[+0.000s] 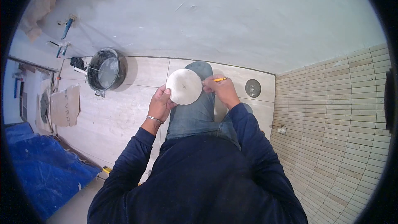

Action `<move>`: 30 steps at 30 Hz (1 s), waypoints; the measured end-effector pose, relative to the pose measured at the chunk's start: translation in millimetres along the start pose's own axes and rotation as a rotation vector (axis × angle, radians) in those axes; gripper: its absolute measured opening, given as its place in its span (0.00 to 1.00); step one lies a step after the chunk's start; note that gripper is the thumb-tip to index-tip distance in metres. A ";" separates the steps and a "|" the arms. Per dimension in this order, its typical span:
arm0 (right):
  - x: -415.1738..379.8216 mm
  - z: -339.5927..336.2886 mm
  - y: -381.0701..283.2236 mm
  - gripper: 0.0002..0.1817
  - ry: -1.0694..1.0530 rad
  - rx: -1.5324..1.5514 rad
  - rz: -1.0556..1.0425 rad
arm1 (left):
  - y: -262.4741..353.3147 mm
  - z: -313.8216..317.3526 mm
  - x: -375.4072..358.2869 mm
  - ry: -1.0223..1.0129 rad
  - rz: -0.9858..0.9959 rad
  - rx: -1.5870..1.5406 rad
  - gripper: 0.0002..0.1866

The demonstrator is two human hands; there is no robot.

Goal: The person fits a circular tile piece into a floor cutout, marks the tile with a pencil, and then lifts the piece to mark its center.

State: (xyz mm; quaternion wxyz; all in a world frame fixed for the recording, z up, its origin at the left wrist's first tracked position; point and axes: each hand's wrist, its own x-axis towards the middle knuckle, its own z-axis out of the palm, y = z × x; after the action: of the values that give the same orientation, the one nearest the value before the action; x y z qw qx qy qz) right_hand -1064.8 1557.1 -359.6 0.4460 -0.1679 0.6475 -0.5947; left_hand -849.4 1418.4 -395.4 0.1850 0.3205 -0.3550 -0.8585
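A pale round disc with a small dark cross drawn near its middle is held over my bent knee, in front of my jeans. My left hand grips its lower left edge, thumb on the face and fingers behind. At the opposite edge is my right hand, with a yellow pencil between its fingers. The right fingertips are right at the disc's rim, while the pencil points away to the right.
A black bucket with greyish contents stands on the large floor tiles by the wall. A round dark opening or cover is to the right, near the narrow-tiled wall. At left lie cardboard and a blue tarp.
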 end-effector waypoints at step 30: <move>0.2 5.2 6.3 0.09 0.005 0.012 0.053 | -18.2 -0.3 -15.3 0.044 0.065 -0.137 0.21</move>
State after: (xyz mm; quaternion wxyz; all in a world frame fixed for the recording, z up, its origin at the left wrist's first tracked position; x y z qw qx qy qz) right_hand -1058.8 1555.2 -364.9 0.4613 -0.1464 0.6491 -0.5869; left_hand -839.7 1439.0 -402.5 0.2417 0.3143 -0.3016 -0.8671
